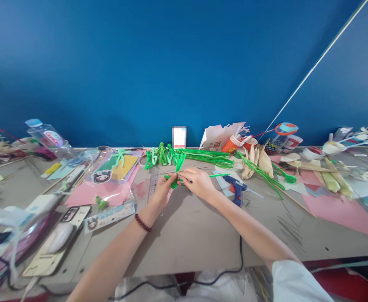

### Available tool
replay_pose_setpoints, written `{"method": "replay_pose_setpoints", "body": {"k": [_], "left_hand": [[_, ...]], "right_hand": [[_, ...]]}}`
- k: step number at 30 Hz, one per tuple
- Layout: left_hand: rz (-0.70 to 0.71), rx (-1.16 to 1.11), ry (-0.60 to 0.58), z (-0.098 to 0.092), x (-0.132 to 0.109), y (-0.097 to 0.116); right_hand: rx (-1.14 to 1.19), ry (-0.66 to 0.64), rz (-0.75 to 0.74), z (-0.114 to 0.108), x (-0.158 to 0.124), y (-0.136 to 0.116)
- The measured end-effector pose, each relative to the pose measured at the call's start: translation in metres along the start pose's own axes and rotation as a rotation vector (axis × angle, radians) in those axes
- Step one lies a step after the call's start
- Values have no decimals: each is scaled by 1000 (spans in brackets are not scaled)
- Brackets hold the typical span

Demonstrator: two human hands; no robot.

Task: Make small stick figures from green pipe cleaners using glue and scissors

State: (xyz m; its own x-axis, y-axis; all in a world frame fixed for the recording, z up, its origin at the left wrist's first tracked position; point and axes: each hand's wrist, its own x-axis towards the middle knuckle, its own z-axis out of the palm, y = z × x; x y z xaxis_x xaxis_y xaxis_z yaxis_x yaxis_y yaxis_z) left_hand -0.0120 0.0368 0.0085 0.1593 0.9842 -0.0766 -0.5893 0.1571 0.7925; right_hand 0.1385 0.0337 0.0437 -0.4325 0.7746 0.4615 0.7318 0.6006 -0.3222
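Green pipe cleaners [180, 162] are bunched between my two hands above the middle of the table, their tips fanning upward. My left hand [165, 187] has its fingers closed round the lower part of the bunch. Pinched at the same spot from the right is my right hand [198, 181], and one green stem [220, 175] sticks out beyond it to the right. Just behind my hands lies a pile of straight green pipe cleaners [207, 157], with several twisted green figures [162, 154] to its left. The fingers partly hide where the stems meet.
A blue glue gun [236, 188] lies right of my hands. A ruler [153, 181], pink paper sheets [87, 192] and a white mouse [59, 237] on a phone [42, 261] are to the left. A bottle [50, 136] tilts at the back left. Dried husks [264, 161] lie at the right.
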Motion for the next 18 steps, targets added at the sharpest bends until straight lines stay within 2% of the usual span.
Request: {"method": "replay_pose_setpoints", "body": {"k": [4, 8, 11, 15, 18], "left_hand": [[-94, -130, 20, -1, -1, 1], [-123, -119, -17, -3, -1, 3], [-112, -38, -62, -4, -2, 6], [-99, 139, -187, -2, -5, 8], [-94, 309, -294, 2, -10, 10]], "right_hand": [[105, -3, -8, -2, 2, 3], [273, -23, 30, -10, 6, 7], [355, -76, 57, -15, 9, 15], [477, -228, 141, -16, 11, 32], [433, -275, 176, -17, 12, 44]]}}
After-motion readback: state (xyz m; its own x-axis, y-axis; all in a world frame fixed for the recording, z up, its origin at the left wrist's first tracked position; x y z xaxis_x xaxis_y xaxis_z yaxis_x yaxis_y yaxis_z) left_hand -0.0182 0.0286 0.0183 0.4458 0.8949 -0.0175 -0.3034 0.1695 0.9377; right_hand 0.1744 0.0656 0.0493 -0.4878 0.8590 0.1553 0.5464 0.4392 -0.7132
